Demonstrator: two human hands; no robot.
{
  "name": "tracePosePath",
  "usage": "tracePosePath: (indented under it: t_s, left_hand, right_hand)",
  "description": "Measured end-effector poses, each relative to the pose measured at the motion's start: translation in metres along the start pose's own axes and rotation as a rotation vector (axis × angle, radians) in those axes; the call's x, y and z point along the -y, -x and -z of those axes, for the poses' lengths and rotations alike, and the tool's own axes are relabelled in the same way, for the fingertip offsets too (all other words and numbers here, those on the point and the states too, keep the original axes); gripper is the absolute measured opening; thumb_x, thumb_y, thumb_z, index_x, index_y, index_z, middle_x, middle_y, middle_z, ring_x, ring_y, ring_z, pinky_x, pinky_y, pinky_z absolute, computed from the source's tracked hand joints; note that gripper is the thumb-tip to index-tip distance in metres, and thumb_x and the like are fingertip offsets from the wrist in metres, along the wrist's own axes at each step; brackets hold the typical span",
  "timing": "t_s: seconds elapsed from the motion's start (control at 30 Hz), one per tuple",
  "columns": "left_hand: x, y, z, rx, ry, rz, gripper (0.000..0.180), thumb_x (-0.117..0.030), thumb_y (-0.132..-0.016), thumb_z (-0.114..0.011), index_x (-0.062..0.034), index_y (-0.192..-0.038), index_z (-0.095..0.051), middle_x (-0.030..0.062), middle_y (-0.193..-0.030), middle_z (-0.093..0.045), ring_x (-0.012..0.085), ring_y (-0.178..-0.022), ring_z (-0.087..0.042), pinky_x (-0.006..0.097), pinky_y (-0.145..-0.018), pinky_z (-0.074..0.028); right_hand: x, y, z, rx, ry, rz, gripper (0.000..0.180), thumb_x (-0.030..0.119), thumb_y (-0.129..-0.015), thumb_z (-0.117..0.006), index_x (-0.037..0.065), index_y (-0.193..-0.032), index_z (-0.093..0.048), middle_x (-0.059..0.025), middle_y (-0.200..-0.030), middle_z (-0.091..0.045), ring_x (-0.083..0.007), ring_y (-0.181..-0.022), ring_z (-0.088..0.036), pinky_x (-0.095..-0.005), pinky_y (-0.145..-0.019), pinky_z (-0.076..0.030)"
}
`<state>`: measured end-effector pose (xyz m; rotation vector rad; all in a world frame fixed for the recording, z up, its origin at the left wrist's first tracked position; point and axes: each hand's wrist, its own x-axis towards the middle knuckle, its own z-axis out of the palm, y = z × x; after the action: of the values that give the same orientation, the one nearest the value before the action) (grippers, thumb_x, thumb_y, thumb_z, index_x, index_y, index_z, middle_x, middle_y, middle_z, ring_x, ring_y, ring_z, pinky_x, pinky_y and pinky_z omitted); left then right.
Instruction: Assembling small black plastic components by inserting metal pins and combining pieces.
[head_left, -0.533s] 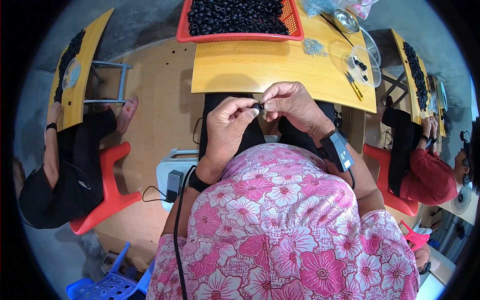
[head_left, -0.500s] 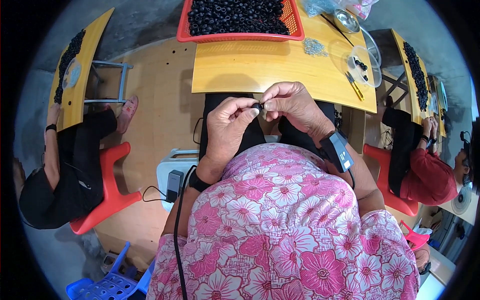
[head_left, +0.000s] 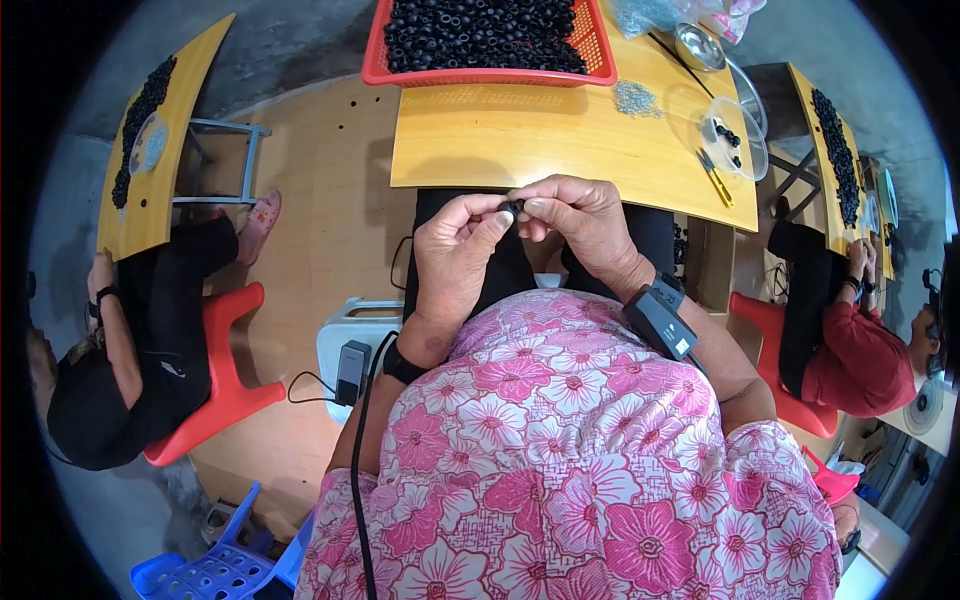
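Observation:
Just past the near edge of the yellow table (head_left: 440,165), above my lap, my left hand (head_left: 452,255) pinches a small round black piece (head_left: 513,207) between thumb and forefinger. It looks like the ring-shaped black parts heaped in the basket. From the other side my right hand (head_left: 588,222) meets it, thumb and forefinger pressed together at the piece's edge. Whatever those right fingertips hold is too small and covered to make out.
A red basket (head_left: 490,78) full of black rings stands at the table's far side. Right of it lie small clear pieces (head_left: 638,99), a metal bowl (head_left: 700,47), a clear bowl (head_left: 755,155) with black parts and a yellow utility knife (head_left: 717,182). People work at side tables.
My right hand has turned slightly and lowered, its fingertips now closer against the black piece. My left hand still pinches it. The whole view has shifted a little.

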<state>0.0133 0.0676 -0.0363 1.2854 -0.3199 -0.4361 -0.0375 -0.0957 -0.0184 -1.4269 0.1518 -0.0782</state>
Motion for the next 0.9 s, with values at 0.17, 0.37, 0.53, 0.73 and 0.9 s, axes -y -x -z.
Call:
tracePosePath:
  t_s: [0.17, 0.37, 0.53, 0.73, 0.9]
  left_hand:
    - [0.0, -0.001, 0.0, 0.016, 0.043, -0.008, 0.016, 0.0, -0.087, -0.061, 0.0054, -0.101, -0.062, 0.0048, -0.088, -0.065, 0.0069, -0.077, -0.059, 0.02, -0.07, -0.049]
    - [-0.001, 0.0, -0.001, 0.012, 0.036, 0.018, 0.014, 0.001, -0.086, -0.061, 0.005, -0.1, -0.062, 0.005, -0.088, -0.065, 0.0074, -0.077, -0.059, 0.021, -0.071, -0.049]
    - [0.008, -0.003, 0.002, 0.026, -0.038, -0.028, 0.016, 0.0, -0.085, -0.064, 0.0012, -0.1, -0.064, 0.0002, -0.085, -0.06, 0.0061, -0.072, -0.052, 0.019, -0.067, -0.044]
    - [0.004, -0.002, 0.002, 0.078, -0.148, -0.133, 0.018, 0.004, -0.081, -0.064, 0.0013, -0.099, -0.066, 0.0045, -0.091, -0.057, 0.0094, -0.083, -0.056, 0.022, -0.075, -0.045]
    - [0.0, -0.001, 0.001, 0.1, -0.143, -0.13, 0.019, 0.003, -0.082, -0.064, 0.0009, -0.101, -0.066, 0.0045, -0.091, -0.057, 0.0093, -0.082, -0.055, 0.023, -0.075, -0.045]
  right_hand:
    - [0.0, -0.003, 0.002, 0.016, -0.053, -0.054, 0.016, 0.007, -0.087, -0.062, -0.003, -0.099, -0.067, -0.0071, -0.076, -0.066, -0.0087, -0.064, -0.06, -0.0215, -0.062, -0.052]
    - [-0.002, -0.01, 0.01, 0.111, -0.326, -0.275, 0.017, 0.009, -0.086, -0.065, -0.002, -0.098, -0.065, -0.0064, -0.08, -0.065, -0.0103, -0.066, -0.061, -0.0267, -0.069, -0.055]
    - [-0.005, -0.012, 0.017, 0.242, -0.518, -0.368, 0.02, 0.012, -0.086, -0.064, -0.001, -0.101, -0.061, -0.0053, -0.086, -0.063, -0.0105, -0.071, -0.061, -0.029, -0.072, -0.056]
    - [-0.005, -0.009, 0.021, 0.348, -0.568, -0.478, 0.029, 0.017, -0.089, -0.062, -0.003, -0.109, -0.06, -0.0059, -0.087, -0.064, -0.0114, -0.072, -0.062, -0.0295, -0.073, -0.056]
    - [-0.005, -0.008, 0.02, 0.391, -0.594, -0.454, 0.029, 0.019, -0.09, -0.06, -0.004, -0.109, -0.06, -0.0069, -0.088, -0.064, -0.0118, -0.073, -0.062, -0.0287, -0.072, -0.056]
